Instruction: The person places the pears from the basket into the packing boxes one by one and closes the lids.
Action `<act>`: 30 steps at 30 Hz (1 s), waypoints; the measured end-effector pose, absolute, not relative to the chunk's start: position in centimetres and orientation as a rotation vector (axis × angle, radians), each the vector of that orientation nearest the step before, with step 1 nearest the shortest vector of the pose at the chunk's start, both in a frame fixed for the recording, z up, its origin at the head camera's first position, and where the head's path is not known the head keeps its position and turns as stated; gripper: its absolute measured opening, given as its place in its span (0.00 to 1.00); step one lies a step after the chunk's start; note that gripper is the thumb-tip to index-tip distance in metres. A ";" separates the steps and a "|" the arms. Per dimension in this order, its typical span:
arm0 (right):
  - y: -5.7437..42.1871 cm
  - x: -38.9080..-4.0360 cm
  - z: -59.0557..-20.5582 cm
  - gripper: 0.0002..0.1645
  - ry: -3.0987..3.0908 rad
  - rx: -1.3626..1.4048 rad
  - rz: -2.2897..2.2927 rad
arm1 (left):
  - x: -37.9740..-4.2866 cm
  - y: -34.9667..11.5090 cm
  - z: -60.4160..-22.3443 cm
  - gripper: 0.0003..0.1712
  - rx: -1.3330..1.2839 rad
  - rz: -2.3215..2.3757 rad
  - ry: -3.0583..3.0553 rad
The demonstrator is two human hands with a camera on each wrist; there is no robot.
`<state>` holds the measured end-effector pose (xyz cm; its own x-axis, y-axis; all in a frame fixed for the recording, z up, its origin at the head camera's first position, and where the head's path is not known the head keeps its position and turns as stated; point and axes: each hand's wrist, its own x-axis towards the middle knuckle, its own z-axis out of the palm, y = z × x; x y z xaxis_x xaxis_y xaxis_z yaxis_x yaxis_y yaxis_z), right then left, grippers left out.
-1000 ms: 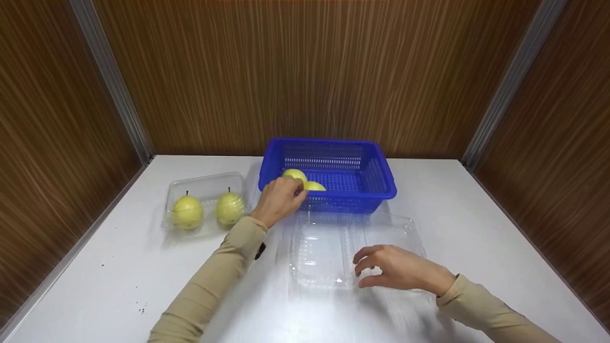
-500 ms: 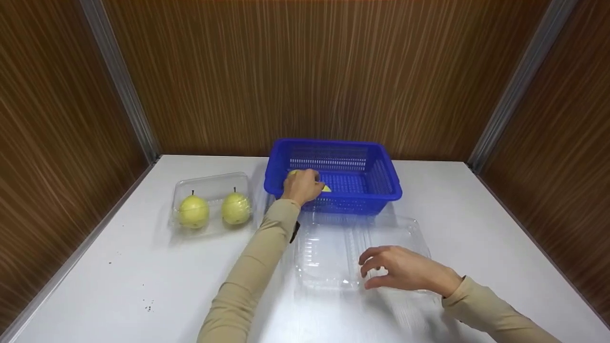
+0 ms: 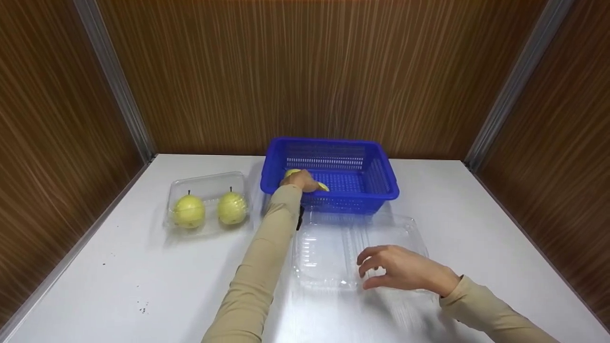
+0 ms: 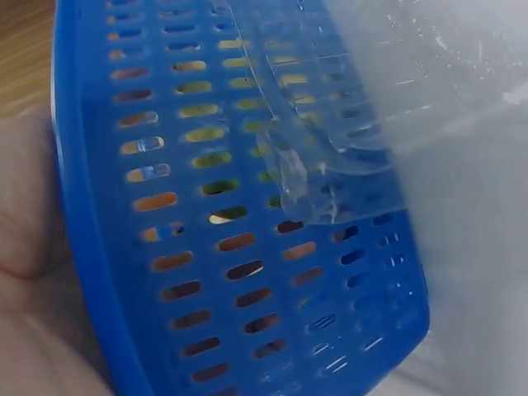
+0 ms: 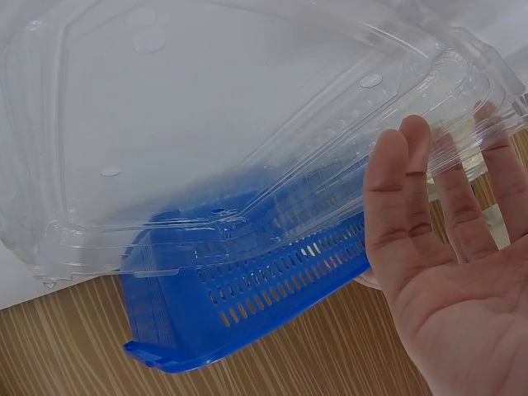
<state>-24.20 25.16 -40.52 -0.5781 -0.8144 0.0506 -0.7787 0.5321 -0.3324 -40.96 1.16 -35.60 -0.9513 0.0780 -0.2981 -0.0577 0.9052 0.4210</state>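
Observation:
My left hand [image 3: 301, 181] reaches over the front rim of the blue basket [image 3: 352, 195], down onto the yellow pears inside. One pear [image 3: 292, 172] shows behind the hand and a second pear [image 3: 323, 186] peeks out on its right. In the left wrist view, yellow and skin tones show through the slots of the basket wall [image 4: 247, 272]. The fingers are hidden by the wall, so I cannot tell whether they grip a pear. Loosely bent, the fingers of my right hand [image 3: 402, 267] lie at the hinged clear plastic container [image 3: 324, 247], which stands open before the basket.
Left of the basket is another clear plastic container [image 3: 207, 182] with two yellow pears [image 3: 189, 212] in it. Dark specks [image 3: 143, 309] dot the white table [image 3: 119, 286]. Wood-patterned panels [image 3: 305, 81] enclose the table at the back and sides.
My left hand has moved right and forward from the basket's left front rim, then down inside over the pears. The right hand stays at the container, its pose the same.

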 end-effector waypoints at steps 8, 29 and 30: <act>25.2 -24.2 -40.5 0.10 2.655 -1.440 -0.494 | -41.5 1.0 -34.6 0.37 -0.064 0.669 2.492; 25.3 -24.4 -40.5 0.10 2.658 -1.411 -0.465 | -42.2 -0.1 -37.1 0.45 0.324 1.221 2.868; 25.3 -24.4 -40.5 0.09 2.658 -1.414 -0.464 | -42.2 -0.2 -37.1 0.44 0.335 1.269 2.873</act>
<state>-24.45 25.30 -40.47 -0.5653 -0.8229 0.0578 -0.7938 0.5236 -0.3095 -42.20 -0.24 -37.10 -0.9774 0.1862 0.1005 0.1997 0.6548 0.7290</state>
